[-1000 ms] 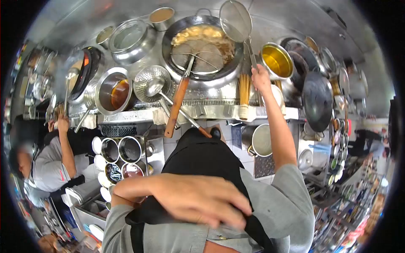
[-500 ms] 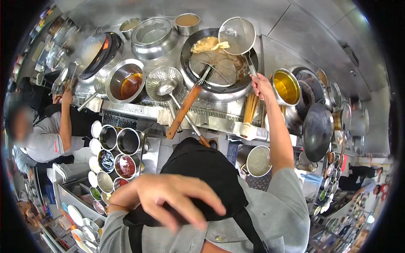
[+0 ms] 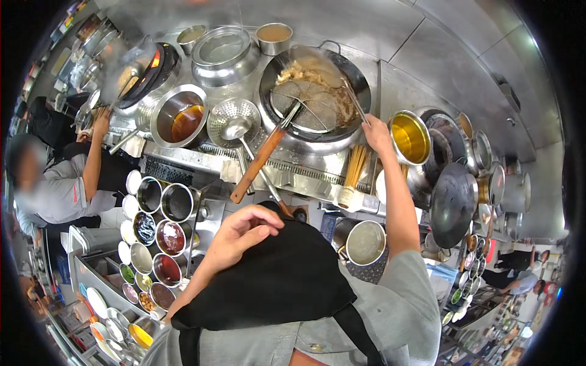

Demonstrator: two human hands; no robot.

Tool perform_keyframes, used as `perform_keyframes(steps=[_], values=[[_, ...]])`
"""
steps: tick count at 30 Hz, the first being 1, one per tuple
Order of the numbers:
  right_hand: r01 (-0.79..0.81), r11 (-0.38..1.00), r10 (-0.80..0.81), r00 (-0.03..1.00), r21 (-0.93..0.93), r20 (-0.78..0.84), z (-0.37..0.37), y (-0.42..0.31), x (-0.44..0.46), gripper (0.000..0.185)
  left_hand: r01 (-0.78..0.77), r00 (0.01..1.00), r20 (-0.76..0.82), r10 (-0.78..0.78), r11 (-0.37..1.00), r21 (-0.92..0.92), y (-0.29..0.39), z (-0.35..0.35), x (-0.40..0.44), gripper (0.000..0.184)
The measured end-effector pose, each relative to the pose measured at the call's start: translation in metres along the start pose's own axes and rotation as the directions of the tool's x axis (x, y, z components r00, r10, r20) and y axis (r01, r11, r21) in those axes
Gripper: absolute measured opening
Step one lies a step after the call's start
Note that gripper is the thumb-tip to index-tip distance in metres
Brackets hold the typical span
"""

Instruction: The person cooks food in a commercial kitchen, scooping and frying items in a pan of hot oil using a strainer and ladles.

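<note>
My right hand [image 3: 378, 135] grips the handle of a fine mesh skimmer [image 3: 317, 66], whose round head is over the oil in the black wok [image 3: 361, 85]. Pale pieces of food [image 3: 303, 74] float near the wok's far side. A wire strainer [image 3: 311, 110] with a wooden handle [image 3: 259, 165] rests across the wok's near part. My left hand [image 3: 247, 235] is held in front of the black apron, fingers curled and slightly apart, with nothing in it. Left of the wok lie a perforated ladle [image 3: 221, 116] and a solid ladle [image 3: 237, 130].
A pot of yellow oil [image 3: 410, 137] stands right of the wok, and a bamboo brush [image 3: 354, 174] at the counter edge. A pot of brown liquid [image 3: 179, 116] stands left. Sauce containers [image 3: 170, 236] fill the lower left. A co-worker [image 3: 67, 177] stands at another wok [image 3: 131, 76].
The skimmer has come down from above the wok to its oil. My left hand has moved up and left, its fingers more curled. The view has shifted slightly.
</note>
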State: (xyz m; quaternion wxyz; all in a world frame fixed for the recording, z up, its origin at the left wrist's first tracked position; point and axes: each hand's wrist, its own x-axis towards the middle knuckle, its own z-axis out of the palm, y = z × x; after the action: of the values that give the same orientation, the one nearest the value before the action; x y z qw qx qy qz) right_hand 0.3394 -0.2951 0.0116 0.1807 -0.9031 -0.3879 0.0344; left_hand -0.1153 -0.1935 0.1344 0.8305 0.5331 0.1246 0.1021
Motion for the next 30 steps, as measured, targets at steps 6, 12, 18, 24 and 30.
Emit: perform_keyframes(steps=[6,12,18,24,30], values=[[-0.093,0.978,0.122,0.981,0.189,-0.151,-0.029,0.027,-0.032,0.037,-0.067,0.971,-0.225,0.074,0.997,0.041,-0.004,0.004,-0.007,0.015],[-0.251,0.824,0.378,0.912,0.508,-0.162,0.055,0.056,-0.094,0.038,0.126,0.96,-0.279,0.029,0.844,0.521,-0.016,-0.014,0.019,0.017],[-0.367,0.709,0.432,0.901,0.603,0.041,0.039,-0.001,-0.116,0.027,0.183,0.902,-0.362,0.234,0.552,0.814,-0.08,-0.084,0.057,0.042],[-0.134,0.977,0.157,0.979,0.164,-0.132,-0.01,-0.021,-0.081,0.031,0.535,0.837,-0.547,-0.019,0.237,0.811,-0.165,-0.157,0.101,0.062],[0.157,0.949,-0.156,0.987,-0.275,0.023,-0.057,-0.076,-0.033,0.02,0.415,0.886,-0.458,0.069,0.323,0.851,-0.127,-0.121,0.081,0.046]])
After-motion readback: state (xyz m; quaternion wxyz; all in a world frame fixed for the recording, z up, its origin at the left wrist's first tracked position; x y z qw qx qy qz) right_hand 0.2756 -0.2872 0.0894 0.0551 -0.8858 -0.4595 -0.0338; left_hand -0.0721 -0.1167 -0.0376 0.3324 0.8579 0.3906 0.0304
